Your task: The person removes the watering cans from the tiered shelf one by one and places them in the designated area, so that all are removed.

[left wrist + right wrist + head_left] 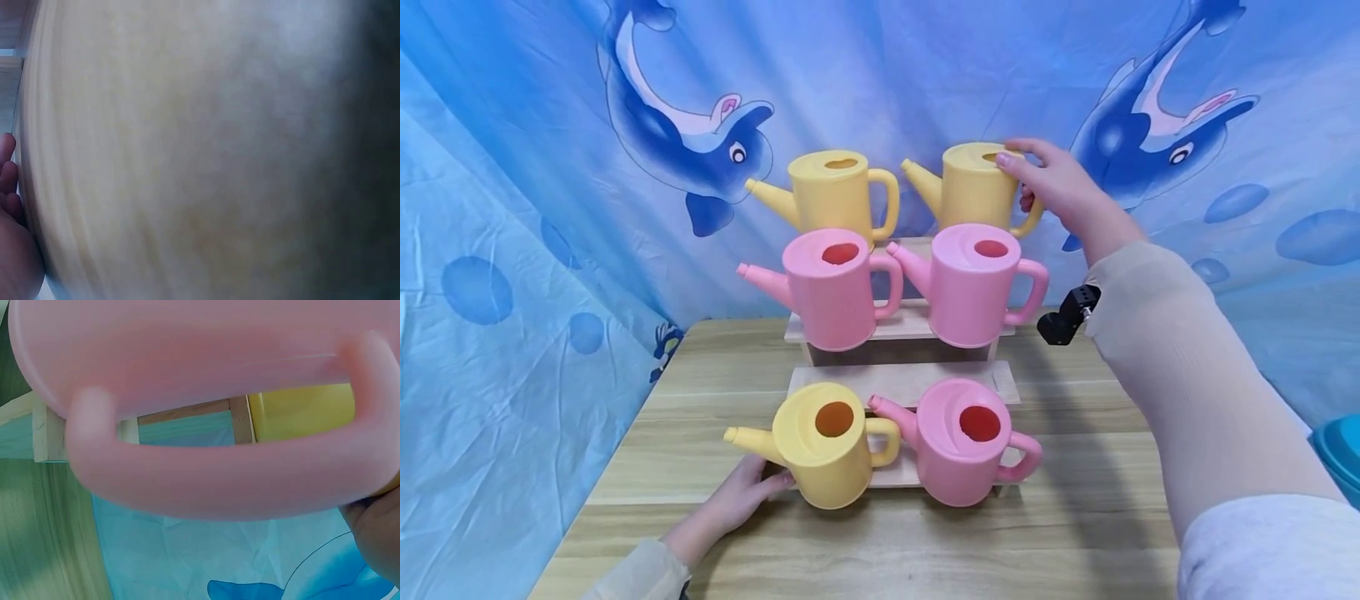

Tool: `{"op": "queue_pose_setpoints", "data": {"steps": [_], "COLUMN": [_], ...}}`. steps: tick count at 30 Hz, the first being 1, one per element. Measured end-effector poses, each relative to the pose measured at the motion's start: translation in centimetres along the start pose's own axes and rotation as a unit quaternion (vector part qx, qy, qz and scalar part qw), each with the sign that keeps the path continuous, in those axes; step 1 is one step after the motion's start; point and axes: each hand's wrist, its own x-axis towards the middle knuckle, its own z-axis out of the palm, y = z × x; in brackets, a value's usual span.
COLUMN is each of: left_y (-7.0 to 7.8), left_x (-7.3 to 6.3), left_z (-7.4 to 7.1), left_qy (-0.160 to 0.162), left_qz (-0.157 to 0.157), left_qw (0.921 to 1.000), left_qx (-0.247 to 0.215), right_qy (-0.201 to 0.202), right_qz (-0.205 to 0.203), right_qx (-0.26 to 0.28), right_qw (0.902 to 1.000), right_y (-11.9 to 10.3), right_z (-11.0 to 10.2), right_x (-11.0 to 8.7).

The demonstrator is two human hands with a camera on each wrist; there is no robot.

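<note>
My right hand (pixel 1052 179) grips the back-right yellow watering can (pixel 973 187) at its top edge and handle, thumb over the lid near the opening. The can sits at the top of a stepped wooden stand (pixel 902 383). Low at the stand's left end, my left hand (pixel 741 500) rests by the tabletop beside the front yellow watering can (pixel 831 458), fingers loosely bent toward the stand. The left wrist view is mostly blurred wood, with a few fingers (pixel 9 178) at its edge. A pink watering can's handle (pixel 231 481) fills much of the right wrist view.
Another yellow watering can (pixel 831 196) stands at the back left. Two pink watering cans (pixel 831 300) fill the middle step, and one more pink watering can (pixel 958 450) is at front right. Behind hangs a blue dolphin-print curtain (pixel 880 75). A teal object (pixel 1341 454) lies far right.
</note>
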Motion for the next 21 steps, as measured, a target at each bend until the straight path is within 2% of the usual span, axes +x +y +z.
{"op": "queue_pose_setpoints", "data": {"steps": [10,17,21], "left_y": [-0.5,-0.5,-0.4], "left_x": [0.0,0.1,0.1], "left_z": [0.2,0.1,0.1], "left_qy": [0.002,-0.002,-0.002], "left_qz": [-0.019,-0.017,-0.016], "left_qw": [0.9998,0.9998,0.9999], "left_qx": [0.006,0.004,0.006], "right_qy": [0.020,0.045,0.064], "right_qz": [0.012,0.023,0.027], "right_qx": [0.030,0.027,0.052], "right_qw": [0.9993,0.9984,0.9962], "right_y": [0.9,1.7,2.4], "right_z": [-0.5,-1.4,-2.0], "right_x": [-0.3,-0.6,-1.0]}}
